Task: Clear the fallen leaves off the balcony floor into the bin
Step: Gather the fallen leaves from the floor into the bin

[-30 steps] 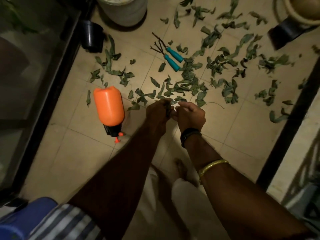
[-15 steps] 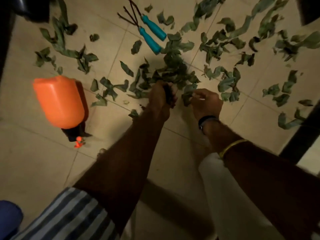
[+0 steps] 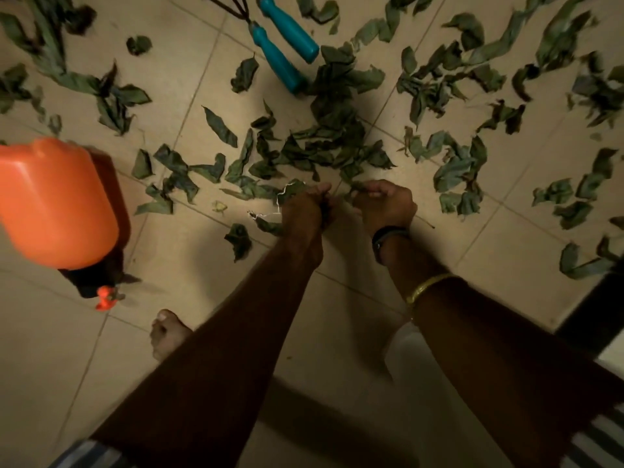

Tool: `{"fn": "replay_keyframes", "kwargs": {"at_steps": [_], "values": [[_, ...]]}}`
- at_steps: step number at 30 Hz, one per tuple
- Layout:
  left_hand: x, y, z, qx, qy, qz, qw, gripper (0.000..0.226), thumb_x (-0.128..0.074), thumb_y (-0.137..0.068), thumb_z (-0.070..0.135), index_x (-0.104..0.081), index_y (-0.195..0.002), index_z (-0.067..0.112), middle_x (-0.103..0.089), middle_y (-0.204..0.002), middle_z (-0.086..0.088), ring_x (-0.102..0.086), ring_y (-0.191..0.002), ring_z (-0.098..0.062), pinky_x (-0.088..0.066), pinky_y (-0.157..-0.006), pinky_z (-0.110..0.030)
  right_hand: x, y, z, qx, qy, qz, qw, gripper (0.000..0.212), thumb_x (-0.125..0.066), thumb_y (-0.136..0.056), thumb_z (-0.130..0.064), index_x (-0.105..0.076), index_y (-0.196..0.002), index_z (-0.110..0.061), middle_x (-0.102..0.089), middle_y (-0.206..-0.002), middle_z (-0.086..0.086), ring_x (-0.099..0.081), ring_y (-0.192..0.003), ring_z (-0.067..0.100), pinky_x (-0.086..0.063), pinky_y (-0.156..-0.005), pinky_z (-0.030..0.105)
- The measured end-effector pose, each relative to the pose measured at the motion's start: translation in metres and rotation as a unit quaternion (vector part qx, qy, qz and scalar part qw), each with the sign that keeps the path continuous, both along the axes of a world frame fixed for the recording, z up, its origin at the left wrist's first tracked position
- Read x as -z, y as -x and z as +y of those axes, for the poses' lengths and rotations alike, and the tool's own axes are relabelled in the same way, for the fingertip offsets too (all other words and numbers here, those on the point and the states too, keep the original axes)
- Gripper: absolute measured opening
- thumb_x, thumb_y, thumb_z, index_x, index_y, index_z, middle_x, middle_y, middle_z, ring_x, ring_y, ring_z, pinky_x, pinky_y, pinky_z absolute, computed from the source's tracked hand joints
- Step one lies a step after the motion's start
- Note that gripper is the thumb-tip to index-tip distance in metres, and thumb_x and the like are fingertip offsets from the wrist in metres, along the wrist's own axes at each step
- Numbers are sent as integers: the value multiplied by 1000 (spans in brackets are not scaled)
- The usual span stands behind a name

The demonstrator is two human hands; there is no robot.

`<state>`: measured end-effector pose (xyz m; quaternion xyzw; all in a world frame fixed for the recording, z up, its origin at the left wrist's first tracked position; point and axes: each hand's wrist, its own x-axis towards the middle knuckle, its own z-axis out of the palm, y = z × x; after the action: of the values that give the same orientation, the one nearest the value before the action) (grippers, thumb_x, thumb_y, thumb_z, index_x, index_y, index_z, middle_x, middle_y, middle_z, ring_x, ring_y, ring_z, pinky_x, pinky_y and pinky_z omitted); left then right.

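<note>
Since half a second ago the view has dropped closer to the floor: the orange sprayer bottle [image 3: 55, 202] has slid to the left edge and the two hands sit lower, near the centre of the frame. The tiled balcony floor [image 3: 54, 359] fills the picture, bare in the lower left. Fallen leaves [image 3: 324, 146] lie scattered across the whole upper half, thickest in a heap at upper centre just above the hands, with looser drifts toward the upper left and right edge. The bottle lies on its side at left, its black and orange nozzle pointing down-frame. Two teal-handled garden tools [image 3: 282, 45] lie side by side at top centre, their handle ends touching the heap. A bare foot [image 3: 167, 332] stands lower left of centre. The left hand [image 3: 304, 206] is closed around a small bunch of leaves, with a thin pale string trailing to its left. The right hand [image 3: 385, 204], just beside it, is curled on a leaf at the heap's near edge. A black band and a gold bangle [image 3: 427, 287] ring the right forearm.
</note>
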<state>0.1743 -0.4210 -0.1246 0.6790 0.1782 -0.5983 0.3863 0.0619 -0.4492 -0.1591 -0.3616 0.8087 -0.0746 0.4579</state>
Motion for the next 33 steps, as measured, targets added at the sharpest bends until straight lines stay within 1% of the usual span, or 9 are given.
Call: {"fn": "replay_keyframes", "kwargs": {"at_steps": [3,7,11,16,19,23,26,29,33], "values": [[-18,3,-21,33,-14,-12,999,17,-48,-98,11,-63,-89,12,-57,-75,-5,-51,-64,-18,-43,-55,-26,-34,-17,4,27,43,-82,995,13,-81,-80,-16,-78,-91,-22,-73,-81,-10,-70,-75,4,-59,-73,23],[-33,7,-40,62,11,4,998,22,-52,-99,20,-66,-85,11,-64,-75,-4,-60,-67,-16,-47,-49,-20,-55,-31,0,-49,79,-73,993,18,-70,-87,-8,-78,-103,-13,-75,-99,3,-68,-91,15,-57,-89,39],[-24,-6,-42,69,20,-35,997,27,-45,-103,23,-62,-114,5,-65,-91,-7,-63,-78,-18,-54,-57,-24,-50,-23,-19,-93,49,-139,985,22,-62,-87,-21,-79,-99,-28,-73,-110,-3,-66,-104,18,-55,-95,38],[-5,-18,-36,71,40,-69,994,13,-45,-104,18,-55,-103,10,-58,-76,2,-57,-58,-6,-50,-47,-15,-12,1,-51,-219,141,135,956,31,-59,-89,-21,-72,-116,-29,-66,-117,8,-61,-107,27,-50,-88,31],[6,-12,-30,23,28,-63,997,24,-46,-104,22,-60,-88,10,-64,-72,2,-63,-62,-11,-59,-68,-29,8,-1,-55,-359,93,151,916,35,-59,-93,-30,-67,-126,-22,-56,-125,16,-56,-112,34,-48,-86,35],[12,-7,-21,1,29,-55,998,28,-44,-106,22,-61,-85,13,-64,-76,-4,-64,-71,-17,-57,-85,-42,23,-3,-49,-446,71,215,866,22,-60,-93,-19,-72,-109,-11,-56,-118,18,-60,-104,39,-51,-81,37],[8,-11,-17,-12,35,-57,998,28,-44,-105,18,-60,-84,13,-63,-82,-5,-62,-73,-15,-57,-80,-36,18,7,-42,-351,80,196,912,22,-58,-88,-7,-77,-95,-14,-71,-104,12,-66,-98,33,-51,-82,29],[3,-19,-17,-5,14,-78,997,23,-47,-104,18,-63,-86,16,-63,-89,-3,-61,-83,-18,-55,-70,-29,-11,7,-30,-205,94,108,968,16,-67,-85,-7,-79,-88,-16,-76,-91,2,-68,-90,17,-38,-77,5],[-16,-19,-26,89,7,-87,992,24,-45,-103,25,-68,-98,18,-66,-88,-4,-63,-84,-23,-55,-65,-31,-58,-18,-11,-196,140,7,971,13,-71,-85,-5,-79,-93,-11,-75,-88,2,-66,-81,10,-45,-76,6]]}}
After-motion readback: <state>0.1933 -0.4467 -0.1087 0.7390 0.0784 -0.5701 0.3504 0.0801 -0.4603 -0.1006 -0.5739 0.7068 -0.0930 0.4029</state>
